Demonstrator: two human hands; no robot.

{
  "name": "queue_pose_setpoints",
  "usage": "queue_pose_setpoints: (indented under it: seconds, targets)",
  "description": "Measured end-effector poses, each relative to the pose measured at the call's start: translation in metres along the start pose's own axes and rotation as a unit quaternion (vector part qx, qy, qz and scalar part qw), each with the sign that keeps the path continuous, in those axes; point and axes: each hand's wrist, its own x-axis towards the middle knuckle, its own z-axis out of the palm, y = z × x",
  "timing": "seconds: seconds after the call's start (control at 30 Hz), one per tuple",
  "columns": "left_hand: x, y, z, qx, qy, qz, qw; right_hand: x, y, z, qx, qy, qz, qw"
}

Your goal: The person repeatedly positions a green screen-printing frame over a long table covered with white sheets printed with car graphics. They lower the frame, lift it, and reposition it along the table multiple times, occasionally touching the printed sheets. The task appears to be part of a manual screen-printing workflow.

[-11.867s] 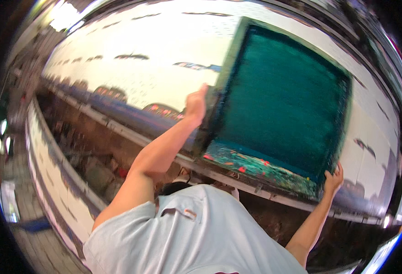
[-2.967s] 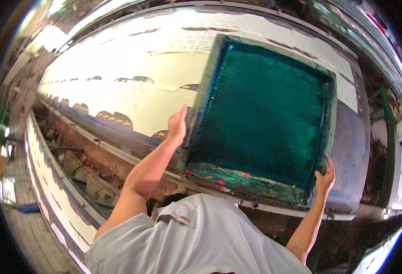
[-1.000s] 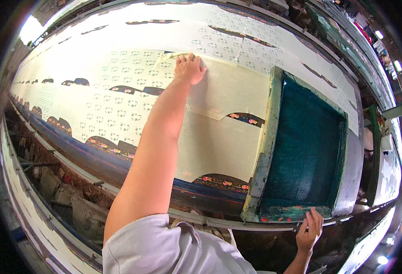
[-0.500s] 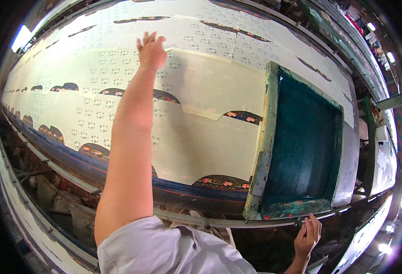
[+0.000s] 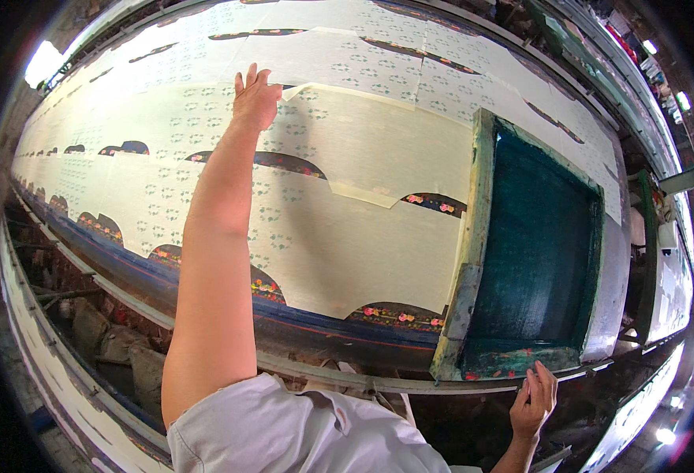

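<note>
1. Evidently, we have the work partly done: the pale sheets on the left of the table (image 5: 363,340) carry small green motifs (image 5: 193,120), in the middle row and in the one nearest us.
2. Between these and the screen frame (image 5: 479,206), we see plain sheets (image 5: 378,252) with no green marks; we judge these to be the part left undone. The far row shows motifs only in patches.
3. Dark floral pieces (image 5: 398,314) lie along the sheets' edges, and a sheet corner (image 5: 292,90) is turned up just beside our left hand (image 5: 255,102).
4. The screen frame, with its dark green mesh (image 5: 536,252), rests at the right of the table, its near end by the metal rail (image 5: 398,385). What lies beneath it is hidden from us.
5. Our left grip has its fingers spread apart over the sheets and holds nothing that we can see; whether it touches the surface, we cannot tell.
6. Our right hand (image 5: 533,404) is at the frame's near edge, fingers partly curled; we cannot tell whether this grip is closed on anything.
</note>
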Motion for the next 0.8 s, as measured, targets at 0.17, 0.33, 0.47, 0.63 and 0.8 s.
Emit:
queue_pose_setpoints:
  seconds: [0.17,0.33,0.47,0.63,0.8]
  targets:
    - [0.004,0.017,0.001,0.037,-0.082,-0.017,0.996,-0.004,-0.001,-0.007,-0.016,-0.004,0.011,1.0]
    - [0.012,0.014,0.013,0.069,-0.073,-0.107,0.989,-0.008,-0.003,-0.01,-0.025,-0.007,0.016,1.0]
    - [0.002,0.021,0.001,0.081,-0.08,-0.095,0.989,-0.013,-0.004,-0.008,-0.02,-0.003,0.02,1.0]
    - [-0.006,0.028,-0.004,0.101,-0.051,-0.07,0.991,-0.013,-0.005,-0.012,-0.007,0.017,0.008,1.0]
    - [-0.038,0.046,0.0,0.074,0.057,0.041,0.995,0.005,0.008,-0.019,0.004,0.046,-0.031,0.998]
